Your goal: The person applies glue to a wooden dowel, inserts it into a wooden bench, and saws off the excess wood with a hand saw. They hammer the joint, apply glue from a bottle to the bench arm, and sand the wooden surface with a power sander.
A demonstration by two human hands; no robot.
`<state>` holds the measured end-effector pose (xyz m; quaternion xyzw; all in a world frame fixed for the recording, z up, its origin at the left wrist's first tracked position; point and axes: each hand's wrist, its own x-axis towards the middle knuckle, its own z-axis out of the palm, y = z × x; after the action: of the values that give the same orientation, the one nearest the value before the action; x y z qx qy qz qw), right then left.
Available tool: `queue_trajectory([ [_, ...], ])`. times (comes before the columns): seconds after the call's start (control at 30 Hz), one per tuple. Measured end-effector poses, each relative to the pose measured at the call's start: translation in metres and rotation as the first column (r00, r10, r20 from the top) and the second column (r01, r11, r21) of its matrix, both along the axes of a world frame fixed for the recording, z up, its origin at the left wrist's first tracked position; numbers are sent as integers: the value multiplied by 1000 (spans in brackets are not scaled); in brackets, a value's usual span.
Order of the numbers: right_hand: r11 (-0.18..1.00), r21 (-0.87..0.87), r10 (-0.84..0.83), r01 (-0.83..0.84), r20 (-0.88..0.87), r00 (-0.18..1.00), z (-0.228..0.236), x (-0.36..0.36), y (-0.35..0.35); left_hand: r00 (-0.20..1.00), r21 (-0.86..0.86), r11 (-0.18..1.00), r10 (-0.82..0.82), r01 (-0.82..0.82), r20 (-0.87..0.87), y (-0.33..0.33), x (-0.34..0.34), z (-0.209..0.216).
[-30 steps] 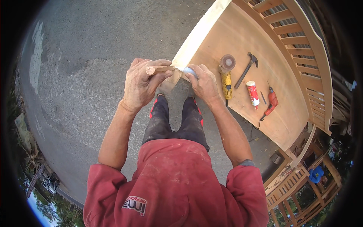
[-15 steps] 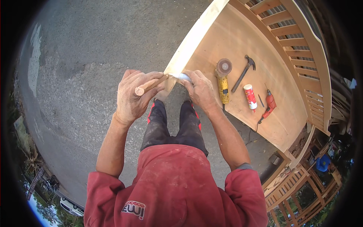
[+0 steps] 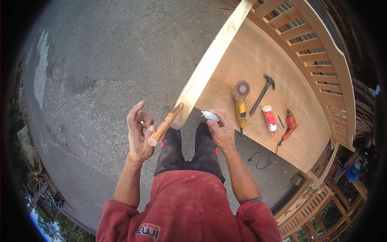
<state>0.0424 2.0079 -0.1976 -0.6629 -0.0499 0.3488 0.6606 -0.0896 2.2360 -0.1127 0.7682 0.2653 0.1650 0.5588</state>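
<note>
My right hand (image 3: 223,131) grips a small white glue bottle (image 3: 210,115), its nozzle pointing left toward the wood. My left hand (image 3: 140,135) has some fingers raised and others curled, with a small white cap (image 3: 143,123) caught between them. Beside its thumb a roughly rounded wooden stick (image 3: 165,126) juts toward me, its far tip set at the end of a pale wooden rail (image 3: 209,66). Whether the thumb touches the stick, I cannot tell. The rail edges a broad wooden panel (image 3: 258,52) on my right.
On the panel lie a yellow angle grinder (image 3: 240,107), a claw hammer (image 3: 263,94), a red-and-white bottle (image 3: 269,119), a thin dark rod (image 3: 281,122) and a red corded drill (image 3: 290,125). A slatted wooden backrest (image 3: 318,52) rises at the far right. Grey pavement (image 3: 92,101) spreads on the left.
My left hand has let go of the stick, which stays in place at the rail's end. My right hand has drawn the glue bottle back to the right, away from the joint.
</note>
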Motion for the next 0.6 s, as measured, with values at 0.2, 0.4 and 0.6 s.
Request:
queue_trajectory([
  [0.2, 992, 89, 102, -94, -90, 991, 58, -43, -13, 906, -690, 673, 420, -265, 62, -50, -49, 20],
  [0.4, 897, 67, 391, -436, 339, 856, 152, -65, 15, 757, -883, 440, 630, -164, 173, -57, -20, 114],
  [0.6, 916, 65, 279, -395, 605, 746, 211, -68, 41, 727, -833, 550, 552, 50, 409, -58, -22, 165],
])
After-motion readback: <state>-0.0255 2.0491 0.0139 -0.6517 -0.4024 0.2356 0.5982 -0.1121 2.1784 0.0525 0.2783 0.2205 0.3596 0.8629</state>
